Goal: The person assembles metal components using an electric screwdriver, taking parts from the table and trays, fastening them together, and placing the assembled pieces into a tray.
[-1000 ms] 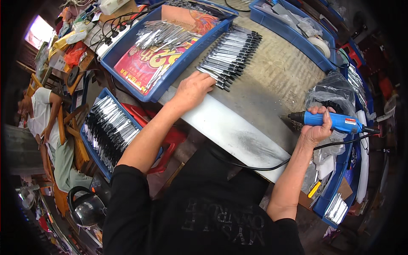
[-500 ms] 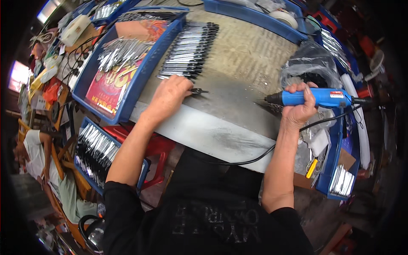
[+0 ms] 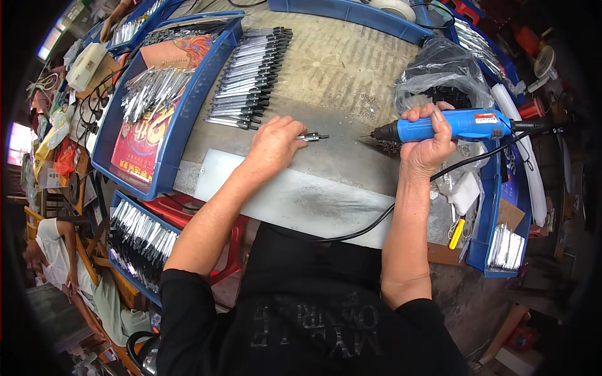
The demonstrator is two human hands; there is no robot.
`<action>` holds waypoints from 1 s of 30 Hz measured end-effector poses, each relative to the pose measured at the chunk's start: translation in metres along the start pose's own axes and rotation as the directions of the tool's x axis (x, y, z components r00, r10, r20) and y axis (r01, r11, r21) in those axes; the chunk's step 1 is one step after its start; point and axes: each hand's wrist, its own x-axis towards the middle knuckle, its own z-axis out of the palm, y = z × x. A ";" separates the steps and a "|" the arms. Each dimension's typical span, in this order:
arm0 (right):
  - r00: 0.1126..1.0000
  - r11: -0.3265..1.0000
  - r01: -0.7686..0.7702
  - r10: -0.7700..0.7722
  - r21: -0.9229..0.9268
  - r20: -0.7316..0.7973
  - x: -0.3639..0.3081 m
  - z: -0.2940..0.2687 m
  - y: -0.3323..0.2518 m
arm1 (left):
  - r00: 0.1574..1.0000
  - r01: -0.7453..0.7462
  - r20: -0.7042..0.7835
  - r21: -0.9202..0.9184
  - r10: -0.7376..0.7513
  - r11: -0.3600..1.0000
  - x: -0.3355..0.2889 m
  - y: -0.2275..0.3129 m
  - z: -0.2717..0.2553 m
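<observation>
My left hand (image 3: 276, 145) is closed on a slim silver-and-black metal rod (image 3: 312, 136), whose narrow tip sticks out to the right past my fingers. Most of the rod is hidden by the hand. Wrapped in my right hand (image 3: 429, 138) is a blue electric screwdriver (image 3: 467, 125) with a black nose. Its thin bit points left at the rod's tip, with a small gap between them. Just beyond my left hand lies a row of similar silver rods with black ends (image 3: 248, 81). Tiny dark screws (image 3: 387, 146) are piled under the screwdriver's nose.
A blue tray (image 3: 179, 147) of loose silver rods stands left; another blue tray (image 3: 147, 219) of rods sits lower beside a red stool (image 3: 229, 250). A plastic bag of black parts (image 3: 442, 81) and a yellow-handled tool (image 3: 457, 233) are right. The screwdriver's black cable (image 3: 370, 233) crosses the table edge. Another person sits left.
My left hand has moved right, away from the row, bringing the rod's tip closer to the screwdriver bit. More of the rod shows now. The whole view has shifted slightly.
</observation>
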 end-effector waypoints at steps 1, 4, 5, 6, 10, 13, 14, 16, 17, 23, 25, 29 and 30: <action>1.000 1.000 0.000 0.000 -0.002 -0.006 0.000 -0.001 0.000 | 1.000 0.006 -0.002 -0.014 -0.006 1.000 0.000 0.001 0.000; 1.000 1.000 0.007 -0.007 -0.006 0.005 0.001 0.000 0.000 | 1.000 -0.009 -0.015 0.038 0.010 0.999 0.002 0.004 0.003; 1.000 0.999 0.017 -0.016 0.038 -0.008 0.001 0.001 0.001 | 1.000 -0.011 -0.012 0.037 0.012 0.999 0.002 0.005 0.004; 0.999 0.996 0.026 -0.025 0.082 -0.020 0.001 0.002 0.001 | 1.000 -0.013 -0.010 0.050 0.013 0.999 0.003 0.006 0.004; 0.999 0.997 0.030 -0.027 0.070 -0.043 0.001 0.003 0.001 | 1.000 0.030 -0.005 0.066 -0.030 0.997 0.010 0.013 0.007; 0.999 0.997 0.032 -0.029 0.075 -0.042 0.002 0.002 -0.001 | 0.999 -0.005 -0.054 0.042 0.007 0.999 0.019 0.019 0.016; 0.998 0.997 0.034 -0.030 0.073 -0.047 0.001 0.003 -0.001 | 0.999 -0.005 -0.053 0.041 0.007 0.999 0.021 0.022 0.019; 0.998 0.997 0.034 -0.030 0.070 -0.053 0.001 0.003 0.000 | 0.999 0.030 -0.027 0.071 -0.028 0.997 0.024 0.026 0.025; 0.998 0.997 0.033 -0.029 0.074 -0.052 0.001 0.003 0.000 | 0.999 0.029 -0.025 0.070 -0.027 0.997 0.025 0.028 0.026; 0.998 0.996 0.035 -0.031 0.079 -0.052 0.002 0.003 -0.002 | 1.000 0.028 0.006 0.104 -0.029 0.994 0.029 0.035 0.031; 0.998 0.996 0.037 -0.033 0.076 -0.050 0.002 0.003 -0.002 | 0.999 0.036 0.002 0.106 -0.037 0.994 0.029 0.035 0.032; 0.998 0.996 0.042 -0.038 0.080 -0.049 0.002 0.003 0.000 | 0.999 0.047 0.002 0.075 -0.047 0.996 0.031 0.035 0.031; 0.998 0.996 0.041 -0.037 0.084 -0.049 0.002 0.002 0.000 | 0.996 0.085 0.025 0.060 -0.086 0.995 0.033 0.037 0.029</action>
